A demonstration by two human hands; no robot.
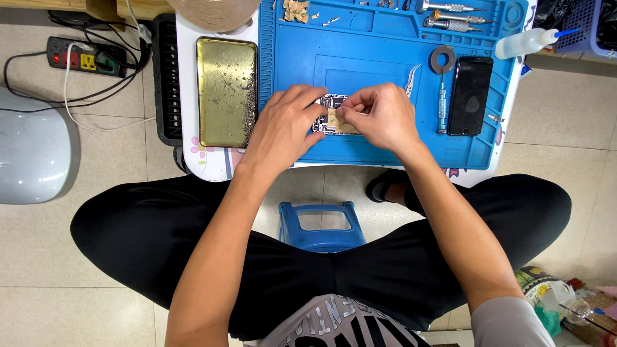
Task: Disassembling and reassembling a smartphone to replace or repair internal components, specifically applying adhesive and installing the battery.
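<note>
- Tiled floor [565, 109] is seen all round a small low white table [218, 160], with bare tile open on the right side and at lower left.
- Nearest in, crossed legs in black trousers [160, 238] are seen, and a blue plastic stool [319, 225] is tucked between them, just under the table's near edge.
- A blue work mat [385, 144] is spread over most of the table; its near edge runs right along the table's near edge, so little spare room is left there.
- An opened phone body [331, 115] is laid on the mat's middle, mostly hidden by both hands.
- The left hand [283, 125] is laid flat-ish over the phone's left end, fingers curled down on it, pinning it to the mat.
- The right hand [382, 115] is arched above the phone's right end, thumb and forefinger pinched shut on a small tan strip [335, 119] sitting on the phone.
- Left of the mat a gold metal tray [225, 90] is set, with dark specks piled along its right wall.
- On the right of the mat a black phone screen [470, 95], a screwdriver [441, 106] and a grey ring [442, 59] are lined up, well apart from the hands; curved tweezers [411, 78] lie just behind the right hand.
- Further back, more drivers [450, 16] sit in the mat's slots, a clear squeeze bottle [527, 44] lies off its right corner, and a tape roll [215, 11] is at the far left.
- Off to the left, a power strip [83, 58] with cables and a pale grey rounded thing [32, 154] are on the floor.
</note>
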